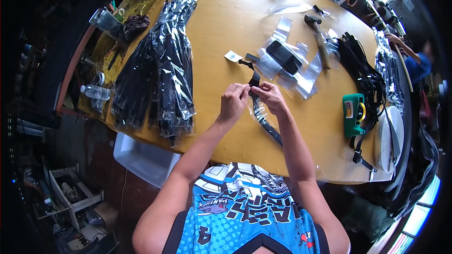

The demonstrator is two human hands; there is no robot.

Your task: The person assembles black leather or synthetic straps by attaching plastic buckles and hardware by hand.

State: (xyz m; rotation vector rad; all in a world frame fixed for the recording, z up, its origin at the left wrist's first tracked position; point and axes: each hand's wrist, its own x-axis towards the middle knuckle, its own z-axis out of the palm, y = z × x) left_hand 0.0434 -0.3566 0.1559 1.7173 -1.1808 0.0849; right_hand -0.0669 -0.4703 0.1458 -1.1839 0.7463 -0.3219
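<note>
Both my hands meet over the table, pinching one black belt [254,79]. My left hand [234,101] is closed at the belt's left edge, fingertips pressed together. From the other side, my right hand [269,96] grips it with thumb and finger. Below the fingers, the belt runs down to the right inside a clear plastic sleeve [259,112]; its upper end lies outside the plastic. A white tag [232,56] hangs at that upper end. Just beyond my right hand, a black phone [284,57] rests on loose clear plastic sleeves [307,83].
Plastic-wrapped black belts [174,66] are piled at left, beside a water bottle [95,92]. To the right lie a hammer [320,42], loose black straps [355,61] and a green dispenser-like object [353,115]. Another person's arm [402,44] shows at far right. A white bin [141,157] sits below the table edge.
</note>
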